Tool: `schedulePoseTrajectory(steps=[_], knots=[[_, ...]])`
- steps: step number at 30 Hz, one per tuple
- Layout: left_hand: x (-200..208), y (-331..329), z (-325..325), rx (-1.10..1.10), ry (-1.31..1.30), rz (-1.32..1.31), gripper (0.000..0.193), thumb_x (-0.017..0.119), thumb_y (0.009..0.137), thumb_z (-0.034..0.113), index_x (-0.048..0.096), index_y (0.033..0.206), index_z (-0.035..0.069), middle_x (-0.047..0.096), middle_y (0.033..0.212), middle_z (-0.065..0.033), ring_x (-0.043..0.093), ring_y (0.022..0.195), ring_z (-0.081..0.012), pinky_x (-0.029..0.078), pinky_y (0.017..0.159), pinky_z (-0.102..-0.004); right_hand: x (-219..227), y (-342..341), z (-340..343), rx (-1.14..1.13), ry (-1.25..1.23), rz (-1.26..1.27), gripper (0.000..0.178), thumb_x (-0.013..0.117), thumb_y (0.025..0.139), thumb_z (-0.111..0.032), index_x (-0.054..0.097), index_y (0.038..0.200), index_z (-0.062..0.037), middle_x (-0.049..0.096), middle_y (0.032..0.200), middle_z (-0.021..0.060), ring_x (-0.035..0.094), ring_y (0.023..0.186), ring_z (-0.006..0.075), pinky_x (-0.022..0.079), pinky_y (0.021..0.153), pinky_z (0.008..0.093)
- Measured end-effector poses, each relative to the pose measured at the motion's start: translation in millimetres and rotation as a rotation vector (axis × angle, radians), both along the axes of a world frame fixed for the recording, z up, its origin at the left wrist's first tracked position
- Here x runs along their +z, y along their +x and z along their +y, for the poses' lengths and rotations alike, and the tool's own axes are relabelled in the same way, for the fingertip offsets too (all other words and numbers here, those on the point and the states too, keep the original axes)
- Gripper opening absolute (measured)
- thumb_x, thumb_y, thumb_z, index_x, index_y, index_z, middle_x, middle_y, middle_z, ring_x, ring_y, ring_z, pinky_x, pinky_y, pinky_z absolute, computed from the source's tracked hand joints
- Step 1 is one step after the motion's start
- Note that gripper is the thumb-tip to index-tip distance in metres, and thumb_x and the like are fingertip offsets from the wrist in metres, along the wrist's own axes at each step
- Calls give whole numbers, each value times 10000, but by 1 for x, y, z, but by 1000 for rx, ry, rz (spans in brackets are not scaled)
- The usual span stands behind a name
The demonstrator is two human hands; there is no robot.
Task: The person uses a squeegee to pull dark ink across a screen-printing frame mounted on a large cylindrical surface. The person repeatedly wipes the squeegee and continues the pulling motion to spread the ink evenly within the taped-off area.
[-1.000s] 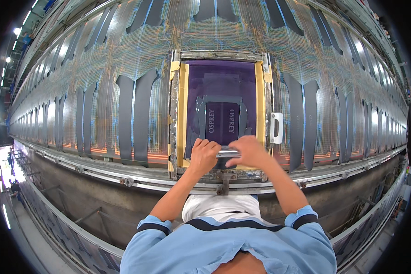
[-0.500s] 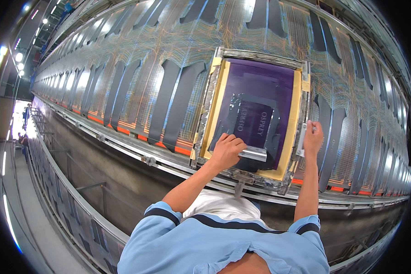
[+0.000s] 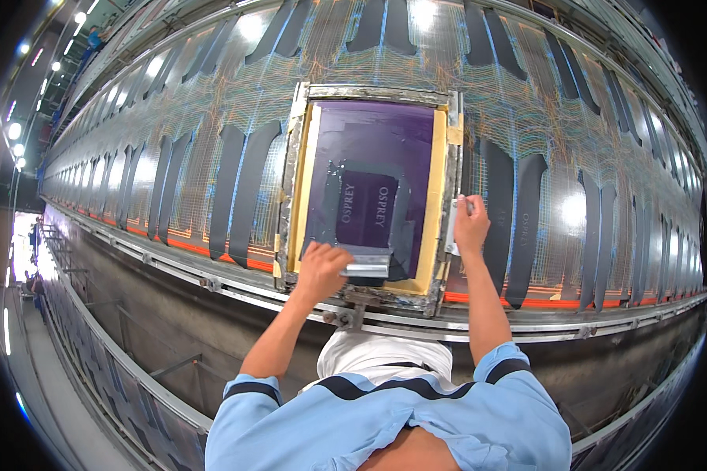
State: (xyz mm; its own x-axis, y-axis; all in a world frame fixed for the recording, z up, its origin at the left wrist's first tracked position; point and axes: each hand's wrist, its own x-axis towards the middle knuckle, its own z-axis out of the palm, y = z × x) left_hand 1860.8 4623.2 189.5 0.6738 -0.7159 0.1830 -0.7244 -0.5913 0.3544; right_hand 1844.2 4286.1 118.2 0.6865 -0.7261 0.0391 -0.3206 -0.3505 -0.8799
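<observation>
A screen-printing frame point(image 3: 456, 173) with taped inner edges lies on the long table before me. Its purple mesh point(image 3: 377, 122) carries a darker rectangular stencil with two lines of lettering, ringed by wet dark grey ink point(image 3: 401, 216). At the mesh's near end is a metal-backed squeegee point(image 3: 369, 263). My left hand point(image 3: 324, 268), slightly blurred, is closed on the squeegee's left end. My right hand point(image 3: 471, 224) is closed on a small metal plate point(image 3: 452, 228) at the frame's right side.
Paired dark grey cut pieces point(image 3: 243, 188) lie in rows along the table; one right of the frame bears pale lettering point(image 3: 524, 228). A metal rail point(image 3: 416, 324) runs along the near edge. Another long table point(image 3: 126, 353) stands left behind me. A person in blue point(image 3: 96, 38) is far left.
My view has turned, so frame and hands appear further left and straighter. The frame keeps its place among the cut pieces. Both hands keep their grips, and the squeegee stays at the near end.
</observation>
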Motion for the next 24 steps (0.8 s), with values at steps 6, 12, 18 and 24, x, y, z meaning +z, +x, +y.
schedulePoseTrajectory(steps=[6,12,18,24], knots=[[-31,-35,28,-57,-4,28,352,691,605,2,697,936,120,719,980,-10,622,853,-214,440,818,-390,-19,3,6,-31,-118,99,231,646,1009,-296,617,946,-75,633,693,154,632,612,308,472,606,434],[-45,57,2,-68,4,-67,373,698,604,-3,705,955,123,726,989,-24,628,852,-231,433,818,-404,-2,11,4,73,-268,386,237,684,973,-311,655,993,-77,706,889,168,671,829,385,516,769,487],[-34,170,-50,-61,-64,-53,211,809,669,102,726,861,124,722,842,-43,661,778,-269,433,804,-423,74,87,28,713,-43,66,359,773,889,-388,715,1066,-81,701,1070,124,642,1084,320,483,977,424],[-30,217,-65,-84,71,46,183,851,688,197,742,819,129,712,798,-62,670,788,-298,440,780,-442,61,153,63,993,-552,320,297,818,789,-342,707,945,-114,701,860,107,654,910,331,466,900,457]])
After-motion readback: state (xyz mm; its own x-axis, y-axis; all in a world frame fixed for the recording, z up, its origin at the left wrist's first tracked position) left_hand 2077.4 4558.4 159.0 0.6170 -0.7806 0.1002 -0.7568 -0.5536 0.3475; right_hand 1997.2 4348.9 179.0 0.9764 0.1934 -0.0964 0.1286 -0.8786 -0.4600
